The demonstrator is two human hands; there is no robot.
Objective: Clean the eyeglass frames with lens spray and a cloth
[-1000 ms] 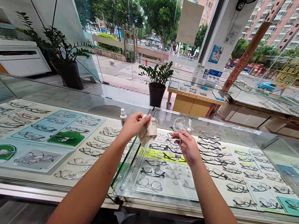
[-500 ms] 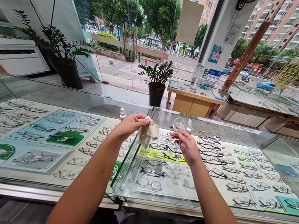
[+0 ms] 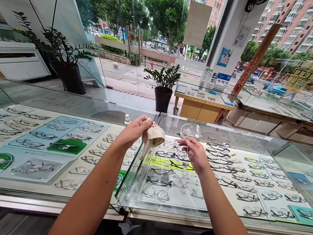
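My left hand pinches a beige cloth by its upper edge, and the cloth hangs in a loose fold with a bit of red print near the fingers. To the right, my right hand is closed on a pair of clear-framed eyeglasses, held upright above the glass counter. The cloth and the eyeglasses are apart. Just behind my left hand stands a small white bottle, partly hidden by the hand.
Glass display cases run across in front of me, with many eyeglasses laid in rows inside. Beyond them stand a potted plant, a second potted plant at left and a wooden display table by the window.
The cloth in my left hand has swung and opened into a looser fold, its lower end shifting left. My right hand with the eyeglasses has stayed nearly still.
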